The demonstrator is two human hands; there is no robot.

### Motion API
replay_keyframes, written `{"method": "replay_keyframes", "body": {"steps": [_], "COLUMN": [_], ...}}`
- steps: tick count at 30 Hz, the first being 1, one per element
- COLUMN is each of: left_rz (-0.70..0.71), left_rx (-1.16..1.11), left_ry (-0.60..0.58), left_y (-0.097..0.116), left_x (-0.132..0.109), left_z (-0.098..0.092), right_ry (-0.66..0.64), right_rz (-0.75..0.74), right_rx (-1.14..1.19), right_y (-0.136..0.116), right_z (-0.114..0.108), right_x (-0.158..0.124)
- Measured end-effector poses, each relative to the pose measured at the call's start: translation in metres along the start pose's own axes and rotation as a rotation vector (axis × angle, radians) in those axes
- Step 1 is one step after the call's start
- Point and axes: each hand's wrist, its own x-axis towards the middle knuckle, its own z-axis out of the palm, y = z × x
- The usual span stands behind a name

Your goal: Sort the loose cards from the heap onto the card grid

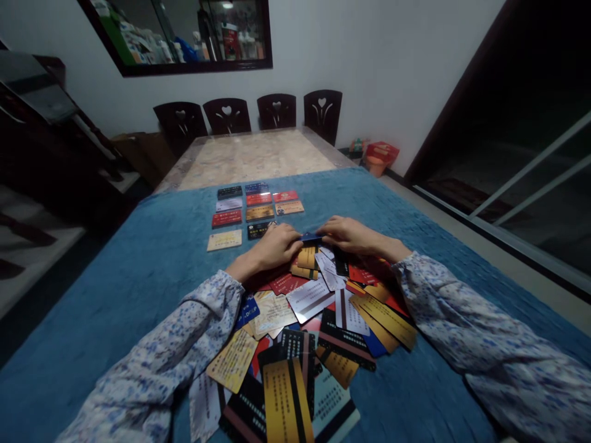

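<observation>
Head view: left hand (279, 242) and right hand (345, 235) pinch a blue card (312, 237) by its ends, at the far edge of a loose card pile (310, 300) on the cloth-covered surface (152, 264). Floral sleeves (196, 326) crowd the pile; dragging could scatter it. Orange bin (375, 166), cardboard box (144, 152) beyond: contents can't be told.

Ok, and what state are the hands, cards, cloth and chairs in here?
Left hand: closed on dark blue card
Right hand: closed on the same card
Dark blue card: held between both hands
Loose cards: heaped, overlapping, several stripe side up
Laid-out cards: flat, in three columns
Blue cloth: spread over near part of table, wrinkled
Chairs: upright, at the table's far end
</observation>
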Motion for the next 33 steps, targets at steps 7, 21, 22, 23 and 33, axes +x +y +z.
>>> {"method": "replay_keyframes", "body": {"steps": [7, 21, 22, 23, 33], "left_rz": [0.011, -0.156, -0.162, -0.165, -0.187], "left_rx": [-0.126, -0.173, -0.179, -0.187, -0.219], "left_ry": [0.078, 0.187, 0.187, 0.188, 0.193], "left_y": [-0.012, -0.018, -0.018, -0.018, -0.016], "left_x": [0.002, 0.002, 0.002, 0.002, 0.002], "left_z": [0.004, 0.012, 0.012, 0.012, 0.011], "right_ry": [0.083, 0.204, 0.205, 0.206, 0.235], "right_rz": [0.101, 0.259, 0.273, 0.286, 0.342], "right_rx": [-0.021, -0.006, -0.011, -0.013, -0.003], "right_y": [-0.002, 0.005, 0.005, 0.006, 0.011], "right_z": [0.008, 0.023, 0.024, 0.024, 0.031], "right_x": [0.002, 0.004, 0.004, 0.004, 0.005]}}
